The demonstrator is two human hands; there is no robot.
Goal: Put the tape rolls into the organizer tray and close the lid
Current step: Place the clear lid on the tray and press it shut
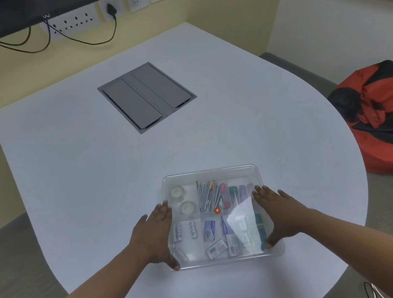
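The closing step appears to be in hand: two tape rolls (182, 200) are seen through the clear lid (218, 174) in the far-left compartment of the organizer tray (276, 253). The left hand (155, 233) and right hand (279, 215) are laid flat on the lid's side edges, fingers extended and held together, thumbs hooked at the near corners. Even downward pressure is probably needed next to seat it.

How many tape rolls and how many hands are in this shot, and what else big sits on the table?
Tape rolls: 2
Hands, left hand and right hand: 2
Organizer tray: 1
Grey cable hatch: 1
Total: 6
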